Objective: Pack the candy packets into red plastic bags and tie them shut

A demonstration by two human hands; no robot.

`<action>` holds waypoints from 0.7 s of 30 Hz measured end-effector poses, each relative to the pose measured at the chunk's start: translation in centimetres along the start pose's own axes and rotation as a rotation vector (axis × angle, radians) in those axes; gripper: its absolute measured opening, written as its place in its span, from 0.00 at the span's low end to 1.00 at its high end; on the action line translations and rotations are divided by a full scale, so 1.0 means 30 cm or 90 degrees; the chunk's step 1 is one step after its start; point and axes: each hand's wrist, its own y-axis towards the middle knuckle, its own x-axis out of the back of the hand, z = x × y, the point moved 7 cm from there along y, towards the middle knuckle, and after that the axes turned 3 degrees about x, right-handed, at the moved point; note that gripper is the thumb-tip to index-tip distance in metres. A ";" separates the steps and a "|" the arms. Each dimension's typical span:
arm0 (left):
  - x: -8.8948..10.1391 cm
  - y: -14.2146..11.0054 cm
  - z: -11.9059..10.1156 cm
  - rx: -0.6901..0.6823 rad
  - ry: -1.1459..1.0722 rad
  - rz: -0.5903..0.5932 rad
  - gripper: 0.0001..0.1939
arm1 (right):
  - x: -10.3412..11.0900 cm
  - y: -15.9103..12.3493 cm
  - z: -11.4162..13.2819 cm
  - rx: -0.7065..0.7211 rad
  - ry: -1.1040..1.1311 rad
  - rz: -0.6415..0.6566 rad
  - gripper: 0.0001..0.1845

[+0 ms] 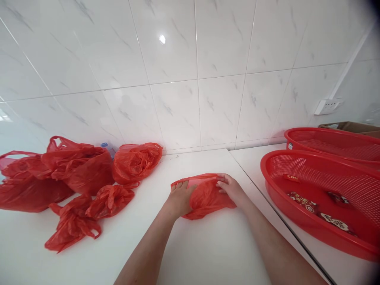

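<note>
A thin red plastic bag [208,198] lies on the white table in front of me, its surface wrinkled. My left hand [180,198] rests on its left side with fingers spread. On its upper right edge, my right hand [230,188] touches the plastic, its fingers apart. Neither hand is closed round the bag. To the right stands a red perforated basket [285,156] holding several small printed packets [304,201].
Several filled red plastic bags [86,166] sit at the left. A blue-capped bottle [108,148] shows behind them. A second red basket [332,136] and a cardboard box [353,127] stand at the back right. A seam [255,184] divides the white tabletops; a tiled wall [219,103] rises behind.
</note>
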 end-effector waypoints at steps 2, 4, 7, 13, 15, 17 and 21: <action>0.008 0.002 0.002 -0.001 0.023 -0.009 0.41 | 0.006 -0.003 0.002 0.013 -0.074 -0.043 0.22; 0.026 0.003 -0.004 -0.006 0.049 -0.048 0.39 | 0.007 -0.010 0.012 0.026 -0.124 -0.069 0.24; 0.074 -0.007 -0.047 -0.026 0.036 -0.151 0.28 | -0.001 -0.021 0.031 0.041 -0.234 -0.062 0.26; 0.061 -0.029 -0.174 -0.118 -0.155 -0.137 0.18 | -0.023 -0.032 0.049 0.040 -0.303 -0.008 0.31; 0.010 -0.024 -0.175 -0.124 -0.147 -0.073 0.26 | -0.020 -0.031 0.048 0.037 -0.317 -0.011 0.33; -0.043 -0.015 -0.147 -0.111 -0.132 -0.001 0.33 | -0.010 -0.026 0.042 0.028 -0.340 -0.026 0.35; -0.099 -0.010 -0.088 -0.093 -0.149 0.106 0.39 | 0.019 -0.016 0.030 0.010 -0.370 -0.071 0.32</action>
